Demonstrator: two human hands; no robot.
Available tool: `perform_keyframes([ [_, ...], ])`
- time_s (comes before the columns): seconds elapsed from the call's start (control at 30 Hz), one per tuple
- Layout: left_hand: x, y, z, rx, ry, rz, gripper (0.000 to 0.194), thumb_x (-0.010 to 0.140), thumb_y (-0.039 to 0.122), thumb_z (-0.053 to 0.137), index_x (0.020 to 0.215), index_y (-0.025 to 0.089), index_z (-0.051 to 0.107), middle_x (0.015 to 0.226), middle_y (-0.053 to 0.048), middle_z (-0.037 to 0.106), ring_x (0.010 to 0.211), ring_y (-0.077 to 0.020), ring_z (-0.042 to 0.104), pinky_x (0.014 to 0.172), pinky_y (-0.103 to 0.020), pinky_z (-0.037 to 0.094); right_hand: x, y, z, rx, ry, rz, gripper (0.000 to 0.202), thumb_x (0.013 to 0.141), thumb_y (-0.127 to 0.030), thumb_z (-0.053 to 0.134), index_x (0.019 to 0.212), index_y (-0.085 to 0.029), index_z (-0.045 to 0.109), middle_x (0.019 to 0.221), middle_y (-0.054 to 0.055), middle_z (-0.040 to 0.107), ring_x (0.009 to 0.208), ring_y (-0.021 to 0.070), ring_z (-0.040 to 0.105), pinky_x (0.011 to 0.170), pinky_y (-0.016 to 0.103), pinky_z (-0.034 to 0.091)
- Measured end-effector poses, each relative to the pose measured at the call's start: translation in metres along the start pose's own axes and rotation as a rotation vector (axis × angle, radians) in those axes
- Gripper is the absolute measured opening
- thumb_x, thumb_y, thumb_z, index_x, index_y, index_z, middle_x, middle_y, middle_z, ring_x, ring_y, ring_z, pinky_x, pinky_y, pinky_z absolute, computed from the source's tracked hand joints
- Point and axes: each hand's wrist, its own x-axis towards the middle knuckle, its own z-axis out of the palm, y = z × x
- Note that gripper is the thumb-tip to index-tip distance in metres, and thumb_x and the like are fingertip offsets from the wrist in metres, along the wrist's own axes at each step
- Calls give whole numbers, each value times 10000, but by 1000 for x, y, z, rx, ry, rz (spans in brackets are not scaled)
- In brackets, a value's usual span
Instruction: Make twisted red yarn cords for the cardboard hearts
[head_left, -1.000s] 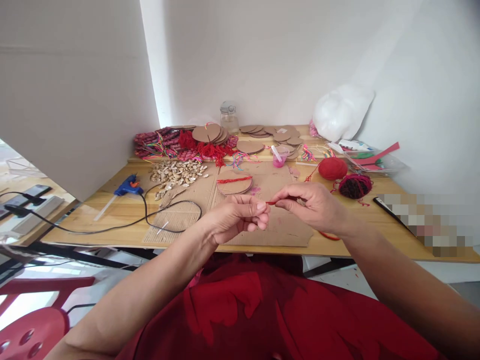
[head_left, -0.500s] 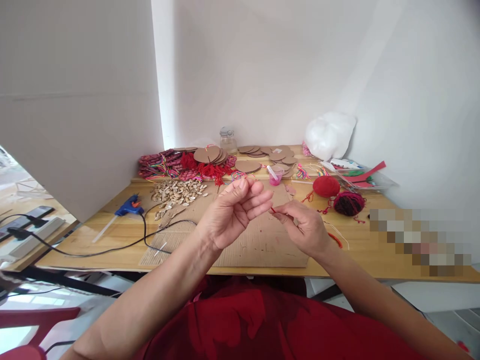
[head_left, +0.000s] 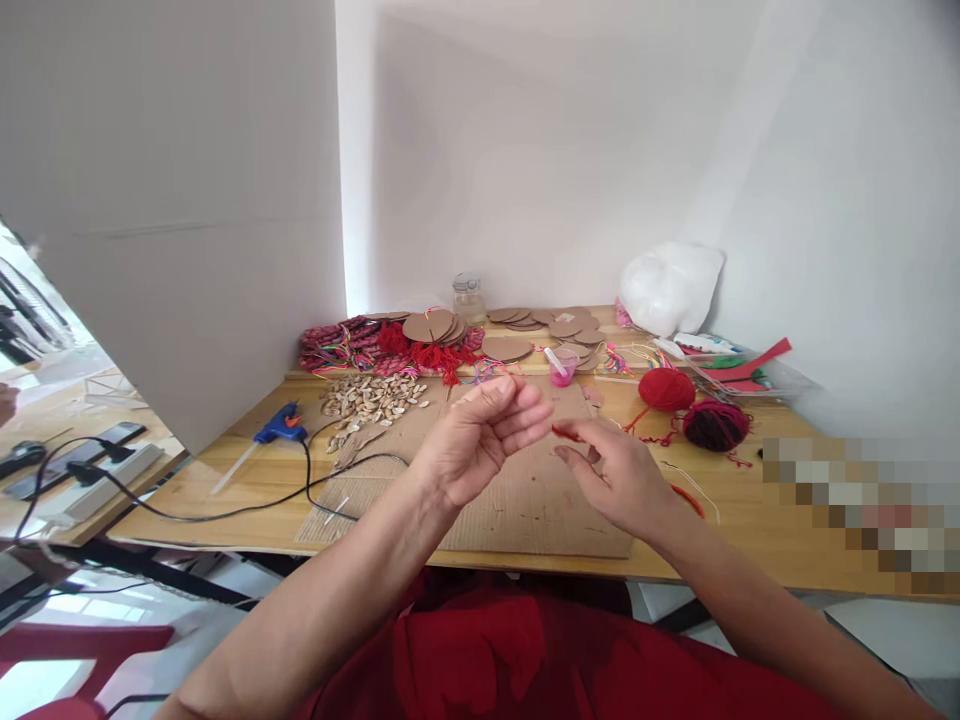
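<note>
In the head view, we hold both hands above the corrugated cardboard sheet (head_left: pixel 540 515) on the wooden table (head_left: pixel 742 530). Our left hand (head_left: pixel 476 445) is turned palm up; its thumb is pressed to the forefinger and the remaining fingers are loosely curled. We cannot tell whether anything lies in that pinch. Our right hand (head_left: pixel 619 475) is placed just beside it, thumb tip apart from the forefinger. The short red strand (head_left: pixel 565 433) lies at the right forefinger, between the two hands; whether other fingers clamp it cannot be told. To our right we locate the red yarn ball (head_left: pixel 666 389), with the dark yarn ball (head_left: pixel 715 426) near it, and an orange-red strand (head_left: pixel 688 500) beside the right wrist. To our left are the blue glue gun (head_left: pixel 279 424) and a pile of pale flat pieces (head_left: pixel 375 398). Behind the hands stand the pink cup (head_left: pixel 561 372), cardboard discs (head_left: pixel 506 348), red tassels (head_left: pixel 446 358) and the glass jar (head_left: pixel 469 300).
</note>
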Motion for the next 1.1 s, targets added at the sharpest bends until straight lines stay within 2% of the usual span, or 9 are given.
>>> perform_keyframes([
  [0.1,-9,-2,0,129,-27,-105,127,913,130,585,869,106,701,821,-85,765,779,-204,758,705,-291,628,14,-8,-3,225,-76,42,444,934,-258,585,1372,-270,514,1326,88,612,926,224,682,686,349,575],
  [0.17,-13,-4,-1,176,-33,-138,122,902,132,601,857,101,709,775,-81,760,715,-182,752,601,-224,609,23,-18,-4,422,-135,-9,487,955,-242,561,1428,-300,461,1416,67,552,1108,229,645,794,344,589],
  [0.23,-16,-4,-4,188,-37,-144,125,893,134,617,815,99,709,726,-70,749,638,-152,736,482,-152,548,30,-28,-4,521,-147,-60,435,974,-221,543,1400,-306,507,1363,40,602,1156,203,626,893,329,564],
  [0.33,-20,-3,-9,160,-41,-135,129,883,128,635,781,92,704,696,-61,740,574,-123,714,417,-114,495,34,-36,1,459,-74,-66,252,990,-234,548,1201,-291,673,1063,-5,736,916,147,689,784,265,554],
  [0.4,-21,-1,-12,116,-40,-122,109,877,120,646,789,95,705,699,-53,740,572,-116,712,456,-121,527,33,-34,5,395,1,-53,183,984,-259,570,1083,-271,723,913,-16,747,773,132,678,681,247,530],
  [0.5,-22,1,-15,27,-63,-65,104,882,128,653,788,113,697,726,-37,745,639,-129,733,550,-156,584,26,-23,12,352,60,-20,159,972,-268,588,1038,-242,731,870,-8,745,741,138,669,669,255,512],
  [0.7,-12,4,-11,-75,-69,70,74,908,208,651,884,150,691,860,-25,753,913,-222,747,877,-381,611,3,-6,19,162,32,11,170,981,-274,566,992,-212,724,758,1,701,647,141,621,610,266,436],
  [0.9,6,3,-11,-67,26,128,127,938,210,607,876,154,703,878,-29,755,920,-197,742,929,-401,584,-10,-11,15,-1,-4,-89,226,1002,-247,507,909,-183,702,762,33,654,703,158,595,667,288,405],
  [1.1,19,-5,-18,-36,84,144,78,879,216,686,894,152,728,907,-46,764,961,-213,730,969,-417,552,-14,-14,11,-71,-42,-145,202,995,-197,491,915,-167,675,777,41,631,738,170,556,701,302,400],
])
